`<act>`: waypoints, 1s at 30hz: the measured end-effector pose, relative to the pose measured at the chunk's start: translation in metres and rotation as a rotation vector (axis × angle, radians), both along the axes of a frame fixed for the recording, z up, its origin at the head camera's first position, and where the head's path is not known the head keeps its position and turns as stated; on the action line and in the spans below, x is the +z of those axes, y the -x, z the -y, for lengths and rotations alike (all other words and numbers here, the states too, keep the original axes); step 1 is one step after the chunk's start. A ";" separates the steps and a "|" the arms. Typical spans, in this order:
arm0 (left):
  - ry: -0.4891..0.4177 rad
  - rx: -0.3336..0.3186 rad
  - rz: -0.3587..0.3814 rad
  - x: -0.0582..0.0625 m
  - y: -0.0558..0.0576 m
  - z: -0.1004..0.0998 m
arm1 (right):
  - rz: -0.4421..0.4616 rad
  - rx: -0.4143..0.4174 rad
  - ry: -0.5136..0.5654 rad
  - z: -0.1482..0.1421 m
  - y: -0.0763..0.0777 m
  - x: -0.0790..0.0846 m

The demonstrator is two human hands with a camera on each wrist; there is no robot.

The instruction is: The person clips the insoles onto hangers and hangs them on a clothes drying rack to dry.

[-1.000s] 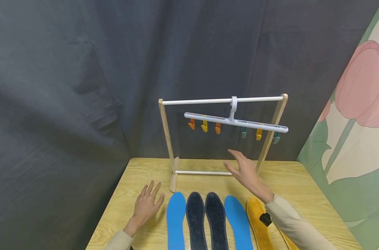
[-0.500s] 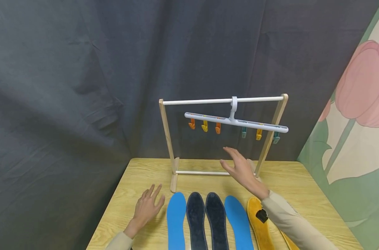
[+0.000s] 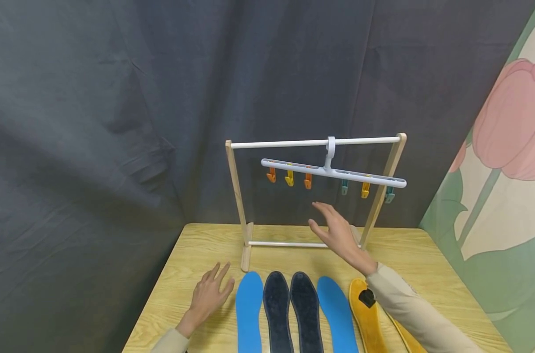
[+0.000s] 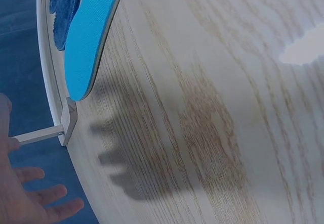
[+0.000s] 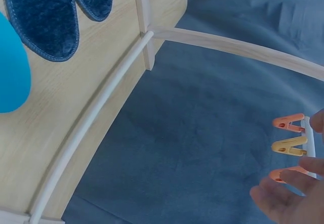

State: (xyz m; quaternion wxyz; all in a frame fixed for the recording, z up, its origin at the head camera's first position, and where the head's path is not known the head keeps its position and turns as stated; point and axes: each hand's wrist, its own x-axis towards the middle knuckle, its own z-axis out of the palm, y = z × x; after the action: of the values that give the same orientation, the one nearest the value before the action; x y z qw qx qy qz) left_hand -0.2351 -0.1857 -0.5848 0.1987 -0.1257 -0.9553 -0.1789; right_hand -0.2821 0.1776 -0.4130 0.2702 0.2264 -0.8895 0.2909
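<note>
My right hand (image 3: 338,235) is held up in front of the rack, below the hanger, fingers spread and holding nothing. Above it a white hanger (image 3: 351,175) hangs from the rack's top bar, with orange, yellow and teal clips along it. In the right wrist view an orange clip (image 5: 287,123) and a yellow clip (image 5: 289,146) show beyond the fingers. Over the table's left side my left hand (image 3: 207,294) hovers, fingers spread, its shadow falling on the wood. Nearest to it lies a blue insole (image 3: 248,311); two dark fuzzy insoles (image 3: 277,309) lie beside that.
A wooden rack (image 3: 236,196) with white bars stands at the back of the table (image 3: 404,255). Another blue insole (image 3: 335,311) and two yellow insoles (image 3: 365,323) lie to the right, partly under my right sleeve (image 3: 408,309). Dark cloth (image 3: 139,122) hangs behind.
My right hand has moved slightly left and up, toward the hanger. My left hand has lowered a little. The insoles, rack and hanger stay where they were.
</note>
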 end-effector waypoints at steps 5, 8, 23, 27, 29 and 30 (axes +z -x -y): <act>-0.013 0.001 0.019 -0.003 0.000 0.000 | 0.000 0.001 0.004 0.002 0.005 0.003; -0.019 -0.003 0.023 -0.006 0.000 0.000 | -0.004 0.009 0.006 0.004 0.007 0.004; -0.028 0.014 0.073 -0.011 -0.004 -0.004 | 0.039 0.041 0.020 0.024 0.019 0.013; -0.027 0.016 0.078 -0.011 -0.004 -0.004 | 0.053 0.059 0.025 0.030 0.022 0.017; -0.030 0.017 0.076 -0.010 -0.004 -0.004 | 0.065 0.069 0.024 0.034 0.024 0.019; -0.028 0.017 0.073 -0.010 -0.004 -0.004 | 0.074 0.074 0.026 0.035 0.025 0.021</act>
State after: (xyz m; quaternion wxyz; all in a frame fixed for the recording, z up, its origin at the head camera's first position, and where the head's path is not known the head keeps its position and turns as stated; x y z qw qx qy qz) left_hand -0.2316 -0.1813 -0.5947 0.1670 -0.1082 -0.9603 -0.1953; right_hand -0.3068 0.1423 -0.3923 0.2292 0.2448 -0.8860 0.3203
